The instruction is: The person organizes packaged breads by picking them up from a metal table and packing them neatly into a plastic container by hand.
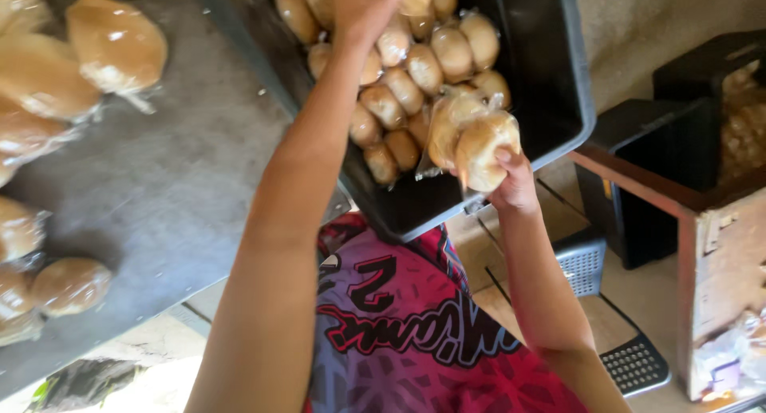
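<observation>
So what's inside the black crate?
The black crate holds bagged bread rolls packed together. The left hand covers some; layers beneath and the crate floor are hidden.

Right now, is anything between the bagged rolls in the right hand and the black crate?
Nothing visible. The right hand holds the bagged rolls right over the black crate, by its near corner. The left hand reaches into the crate further back, off to one side.

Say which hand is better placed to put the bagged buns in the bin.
Right, probably: the right hand grips the bagged buns at the edge of the bin; the left hand reaches over the other buns inside.
</observation>
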